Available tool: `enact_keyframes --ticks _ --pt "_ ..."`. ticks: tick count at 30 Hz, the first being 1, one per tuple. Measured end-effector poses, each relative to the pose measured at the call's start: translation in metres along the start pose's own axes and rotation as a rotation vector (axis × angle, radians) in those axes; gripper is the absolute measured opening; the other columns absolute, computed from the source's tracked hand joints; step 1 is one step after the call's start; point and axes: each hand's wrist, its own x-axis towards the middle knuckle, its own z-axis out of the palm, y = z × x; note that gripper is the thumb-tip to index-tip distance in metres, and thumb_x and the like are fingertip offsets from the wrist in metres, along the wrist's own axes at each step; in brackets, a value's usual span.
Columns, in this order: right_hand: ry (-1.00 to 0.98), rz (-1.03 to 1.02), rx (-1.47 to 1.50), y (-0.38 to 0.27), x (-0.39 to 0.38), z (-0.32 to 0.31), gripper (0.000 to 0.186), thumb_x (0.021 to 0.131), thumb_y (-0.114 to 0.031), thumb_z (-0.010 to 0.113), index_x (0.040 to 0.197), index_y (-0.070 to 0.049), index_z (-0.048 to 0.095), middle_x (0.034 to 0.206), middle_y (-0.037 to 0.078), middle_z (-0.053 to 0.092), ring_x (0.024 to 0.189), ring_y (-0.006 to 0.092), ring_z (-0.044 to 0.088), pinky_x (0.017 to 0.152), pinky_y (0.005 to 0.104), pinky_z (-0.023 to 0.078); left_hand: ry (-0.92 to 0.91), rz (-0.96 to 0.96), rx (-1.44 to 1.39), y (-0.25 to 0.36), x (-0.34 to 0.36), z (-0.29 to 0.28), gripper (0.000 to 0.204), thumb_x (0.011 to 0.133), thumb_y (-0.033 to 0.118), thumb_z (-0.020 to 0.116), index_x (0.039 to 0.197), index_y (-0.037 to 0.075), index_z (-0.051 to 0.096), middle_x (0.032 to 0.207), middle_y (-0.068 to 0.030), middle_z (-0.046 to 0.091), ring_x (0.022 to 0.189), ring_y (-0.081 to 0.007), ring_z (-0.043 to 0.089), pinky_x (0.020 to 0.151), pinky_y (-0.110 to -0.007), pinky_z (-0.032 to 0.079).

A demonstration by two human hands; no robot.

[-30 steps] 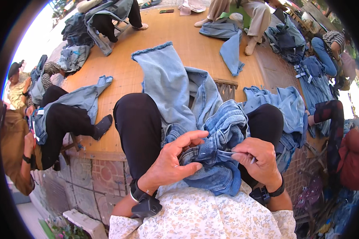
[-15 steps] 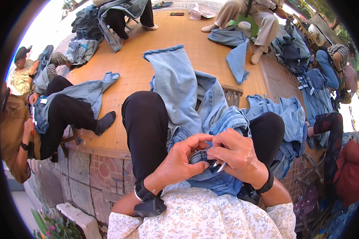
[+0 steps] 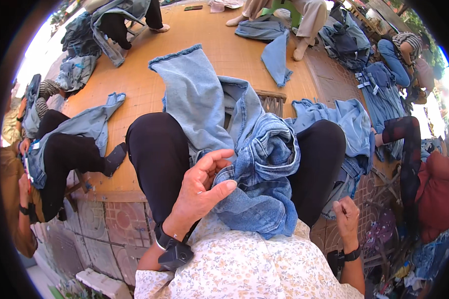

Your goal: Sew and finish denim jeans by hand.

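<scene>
A pair of light blue jeans lies bunched across my lap, its waistband rolled up between my knees. One pale leg with a frayed hem stretches away over my knees. My left hand rests at the near left of the waistband, its thumb and fingers apart with a denim edge between them, not gripped. Out beyond my right thigh, my right hand is held away from the jeans with its fingers curled closed. Whatever it may hold is hidden.
More jeans are heaped beside my right knee. A low wooden stool stands ahead on the orange-brown mat. To the left, a seated person's hand is at another denim piece. Further piles lie at the far right.
My right hand has left the waistband and swung out to the right; the pointed metal tool seen in it no longer shows. My left hand has loosened, and the view has shifted.
</scene>
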Motion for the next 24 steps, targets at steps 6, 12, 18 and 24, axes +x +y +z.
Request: enact_keyframes --ticks 6,12,18,24 --pt "-0.334 0.309 -0.113 0.076 -0.091 0.044 0.016 0.069 -0.005 0.066 0.083 0.001 0.060 0.080 0.009 0.058 0.061 0.0188 0.054 0.059 0.0306 0.044 0.028 -0.001 -0.045 -0.005 0.010 0.000 0.055 0.079 0.008 0.069 0.128 0.001 0.044 0.109 -0.0055 0.050 0.102 -0.0099 0.046 0.088 -0.022 0.038" --pt "0.117 0.206 0.071 0.033 -0.038 0.038 0.028 0.070 0.001 0.066 0.098 -0.001 0.062 0.099 0.009 0.060 0.066 0.0140 0.054 0.062 0.0264 0.045 0.040 0.078 0.094 -0.007 0.002 -0.001 0.057 0.078 0.013 0.068 0.128 -0.001 0.043 0.112 -0.0076 0.051 0.104 -0.0119 0.049 0.092 -0.023 0.038" --pt "0.180 -0.310 0.192 -0.089 0.039 0.023 0.026 0.075 -0.004 0.070 0.100 -0.002 0.063 0.101 0.009 0.063 0.059 0.0072 0.051 0.052 0.0187 0.040 0.061 0.182 0.308 -0.012 -0.010 -0.007 0.062 0.076 0.015 0.071 0.129 0.001 0.042 0.114 -0.0089 0.051 0.104 -0.0146 0.050 0.089 -0.026 0.040" --pt "-0.055 -0.486 0.325 -0.144 0.082 0.071 0.034 0.071 -0.002 0.073 0.102 -0.002 0.062 0.101 0.014 0.063 0.062 0.0152 0.057 0.052 0.0212 0.044 0.148 0.296 0.569 0.001 -0.024 -0.013 0.060 0.071 0.018 0.075 0.123 0.003 0.049 0.110 -0.0071 0.055 0.100 -0.0165 0.053 0.083 -0.028 0.041"
